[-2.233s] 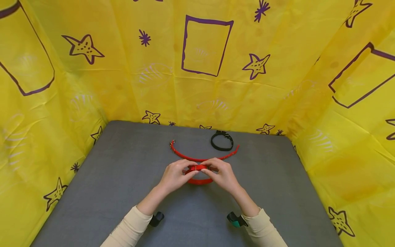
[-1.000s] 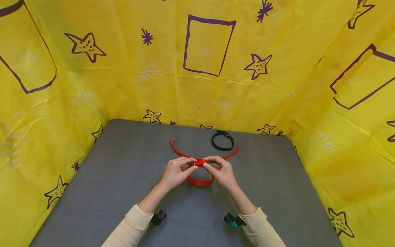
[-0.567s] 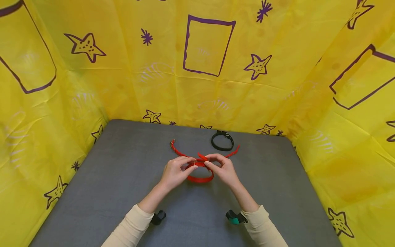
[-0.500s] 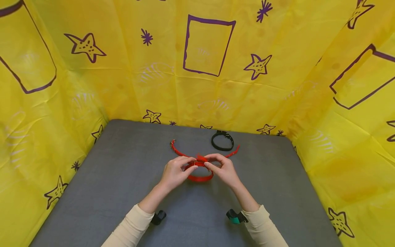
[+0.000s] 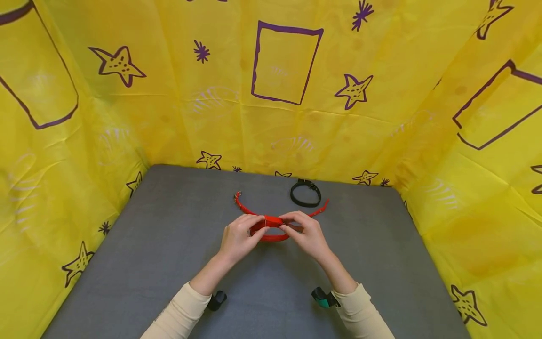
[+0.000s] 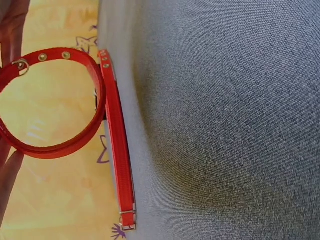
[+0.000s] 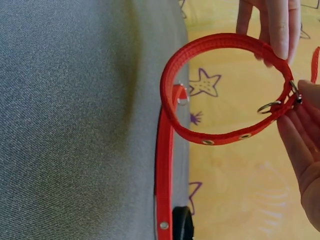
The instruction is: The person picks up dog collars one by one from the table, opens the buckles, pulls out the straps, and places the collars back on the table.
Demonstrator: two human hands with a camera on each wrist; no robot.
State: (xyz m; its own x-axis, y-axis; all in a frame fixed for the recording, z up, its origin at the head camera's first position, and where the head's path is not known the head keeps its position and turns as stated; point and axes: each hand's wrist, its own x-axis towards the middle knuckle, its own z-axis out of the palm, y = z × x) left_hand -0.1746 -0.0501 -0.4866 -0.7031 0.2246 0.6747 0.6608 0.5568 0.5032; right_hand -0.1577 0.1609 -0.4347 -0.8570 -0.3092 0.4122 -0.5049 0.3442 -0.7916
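Both hands hold a red collar bent into a loop, lifted off the table. In the head view my left hand pinches its band on the left. My right hand pinches the buckle side, with a flat piece of red strap lying between the fingertips. The right wrist view shows the right hand's fingers at the buckle and the collar's metal D-ring. Eyelets run along the collar in the left wrist view. How far the strap runs through the buckle is hidden by the fingers.
A second red collar lies stretched out on the grey table, just beyond the hands. Behind it, to the right, is a black collar closed into a ring. Yellow patterned cloth stands around the back and sides.
The strap's free end, which stuck up between the hands about half a second ago, now lies flat toward the left hand. The held loop has risen slightly and both hands keep their grip.
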